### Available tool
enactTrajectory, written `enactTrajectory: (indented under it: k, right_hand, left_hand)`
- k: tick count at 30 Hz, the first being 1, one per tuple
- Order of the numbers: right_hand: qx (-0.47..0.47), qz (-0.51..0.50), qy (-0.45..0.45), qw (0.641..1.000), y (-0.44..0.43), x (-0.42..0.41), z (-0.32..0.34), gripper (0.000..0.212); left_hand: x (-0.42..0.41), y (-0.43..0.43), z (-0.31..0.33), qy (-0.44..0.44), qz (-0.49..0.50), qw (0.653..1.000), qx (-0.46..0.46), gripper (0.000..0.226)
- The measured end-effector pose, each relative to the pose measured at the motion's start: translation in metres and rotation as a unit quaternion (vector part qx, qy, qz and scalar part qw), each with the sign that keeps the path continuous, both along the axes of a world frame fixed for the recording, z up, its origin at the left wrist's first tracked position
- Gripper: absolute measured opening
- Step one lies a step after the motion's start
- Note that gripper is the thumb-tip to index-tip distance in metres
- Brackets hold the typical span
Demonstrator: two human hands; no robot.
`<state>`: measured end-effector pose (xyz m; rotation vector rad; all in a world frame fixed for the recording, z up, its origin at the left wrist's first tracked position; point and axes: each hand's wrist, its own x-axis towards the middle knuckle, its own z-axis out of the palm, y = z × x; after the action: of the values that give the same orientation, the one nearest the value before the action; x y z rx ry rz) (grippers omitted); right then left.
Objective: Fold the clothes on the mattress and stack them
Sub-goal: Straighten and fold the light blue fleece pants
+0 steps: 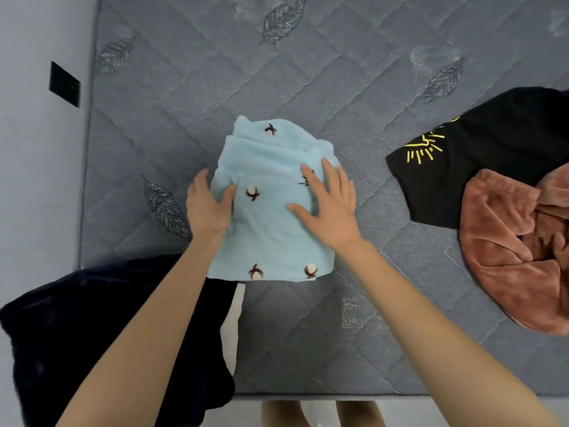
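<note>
Far left, a dark navy garment (101, 328) lies bunched at the near edge of the mattress (308, 72), seemingly unfolded. Centre: the light blue fleece (271, 229), already folded into a compact rectangle. The left hand (207, 208) cups its left edge, fingers curled against the fabric; the right hand (329, 204) presses flat on top, fingers spread, gripping nothing. Right: a black T-shirt (492, 149) and a pink fleece (517, 248) overlapping it lie crumpled. Judged about one piece nearly done; no stack visible yet.
</note>
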<state>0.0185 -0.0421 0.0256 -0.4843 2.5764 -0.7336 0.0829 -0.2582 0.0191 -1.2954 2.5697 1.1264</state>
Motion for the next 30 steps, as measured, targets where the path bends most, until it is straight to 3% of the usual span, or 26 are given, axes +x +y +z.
enactTrajectory:
  k: [3, 5, 7, 12, 18, 23, 27, 30]
  right_hand:
    - [0.034, 0.022, -0.035, 0.999, -0.01, -0.002, -0.019, 0.07]
    - [0.065, 0.028, -0.044, 0.997, -0.014, -0.005, -0.031, 0.067]
    - [0.091, 0.045, -0.054, 0.993, -0.013, -0.011, -0.043, 0.067]
    - [0.147, 0.08, -0.042, 0.985, -0.016, -0.012, -0.063, 0.07]
    - [-0.018, -0.05, -0.003, 0.999, -0.015, -0.023, -0.054, 0.08]
    - [-0.021, -0.05, -0.115, 0.992, -0.017, -0.074, -0.055, 0.108]
    - [-0.071, -0.054, -0.234, 0.968, -0.011, -0.098, -0.053, 0.122]
    - [-0.074, -0.077, -0.311, 0.944, -0.007, -0.097, -0.048, 0.117]
  left_hand:
    - [0.006, 0.023, -0.003, 0.036, -0.186, 0.963, -0.192, 0.069]
    - [0.008, 0.038, -0.015, 0.003, -0.305, 0.928, -0.215, 0.071]
    - [0.012, 0.042, -0.034, -0.062, -0.338, 0.923, -0.173, 0.075]
    - [0.014, 0.036, -0.067, -0.075, -0.311, 0.941, -0.115, 0.08]
    - [-0.002, 0.017, -0.059, -0.03, -0.293, 0.95, -0.109, 0.096]
    - [-0.023, -0.002, -0.052, -0.038, -0.287, 0.957, -0.016, 0.11]
    - [-0.021, 0.003, -0.056, -0.049, -0.121, 0.989, 0.074, 0.108]
    - [-0.023, 0.012, -0.059, -0.009, -0.003, 0.985, 0.172, 0.116]
